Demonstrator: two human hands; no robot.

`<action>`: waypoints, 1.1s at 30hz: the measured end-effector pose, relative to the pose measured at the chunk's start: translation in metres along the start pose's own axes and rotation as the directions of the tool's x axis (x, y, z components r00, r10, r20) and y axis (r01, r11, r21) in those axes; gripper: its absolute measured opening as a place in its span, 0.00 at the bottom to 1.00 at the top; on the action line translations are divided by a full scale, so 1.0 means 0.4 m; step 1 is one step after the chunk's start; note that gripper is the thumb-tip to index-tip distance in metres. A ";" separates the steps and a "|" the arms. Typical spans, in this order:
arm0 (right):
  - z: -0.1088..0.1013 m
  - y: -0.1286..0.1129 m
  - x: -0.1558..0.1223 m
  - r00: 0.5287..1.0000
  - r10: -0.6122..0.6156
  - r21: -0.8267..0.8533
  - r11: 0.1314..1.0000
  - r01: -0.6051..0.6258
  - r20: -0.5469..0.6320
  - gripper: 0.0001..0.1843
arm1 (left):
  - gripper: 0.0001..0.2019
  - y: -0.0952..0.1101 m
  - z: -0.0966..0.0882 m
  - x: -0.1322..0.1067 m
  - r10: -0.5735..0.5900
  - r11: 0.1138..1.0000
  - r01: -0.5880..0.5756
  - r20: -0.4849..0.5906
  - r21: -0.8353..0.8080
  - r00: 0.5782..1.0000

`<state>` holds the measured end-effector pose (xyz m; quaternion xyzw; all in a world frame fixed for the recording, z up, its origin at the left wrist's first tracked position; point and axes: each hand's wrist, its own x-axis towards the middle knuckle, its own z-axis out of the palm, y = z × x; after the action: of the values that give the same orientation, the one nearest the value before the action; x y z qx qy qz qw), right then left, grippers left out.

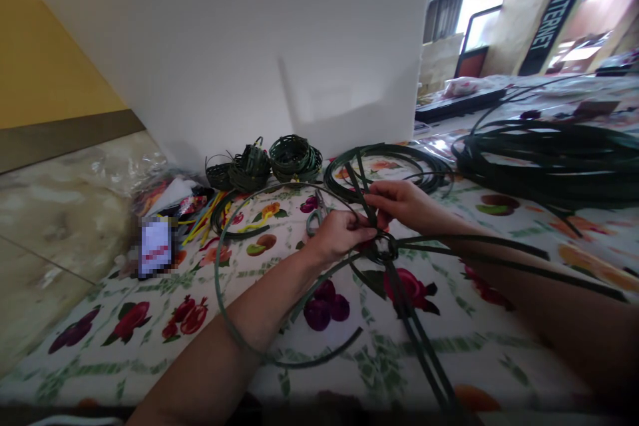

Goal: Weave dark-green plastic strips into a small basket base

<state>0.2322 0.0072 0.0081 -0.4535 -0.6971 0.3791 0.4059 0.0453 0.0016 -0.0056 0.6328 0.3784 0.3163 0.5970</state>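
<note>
Dark green flat strips cross and loop into a small woven ring (385,247) just above the fruit-print tablecloth. My left hand (344,233) is closed on the ring's left edge, thumb pointing toward it. Pinched at the far side, my right hand (392,205) holds upright green strips (360,186) near their base. More strip ends (419,339) run toward me and to the right from the ring. One long thin strip (218,279) curves in a wide loop around my left forearm. The fingertips partly hide the weaving.
Several small woven green baskets (294,156) stand at the back against a white board (279,46). Coiled strips (389,170) lie behind my hands, with a larger coil (549,160) at right. Scissors (314,219), coloured strips (204,219) and a plastic bag (117,166) are on the left.
</note>
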 end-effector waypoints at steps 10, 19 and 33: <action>0.009 -0.026 -0.017 0.975 -0.219 -0.287 0.937 0.198 -0.042 0.18 | 0.10 0.004 -0.008 -0.001 -0.009 0.983 0.015 -0.032 0.181 0.999; 0.018 -0.036 -0.027 0.967 -0.254 -0.360 0.905 0.227 -0.030 0.19 | 0.18 -0.004 -0.010 0.000 0.081 0.917 -0.054 -0.052 0.394 0.995; 0.011 -0.009 -0.012 0.973 -0.076 -0.172 0.984 0.038 -0.220 0.20 | 0.03 -0.006 -0.004 0.005 0.188 0.919 -0.116 -0.161 0.378 0.969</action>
<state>0.2281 0.0011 0.0086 -0.5057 -0.6886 0.2536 0.4536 0.0445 0.0040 -0.0080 0.7265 0.4364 0.3459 0.4026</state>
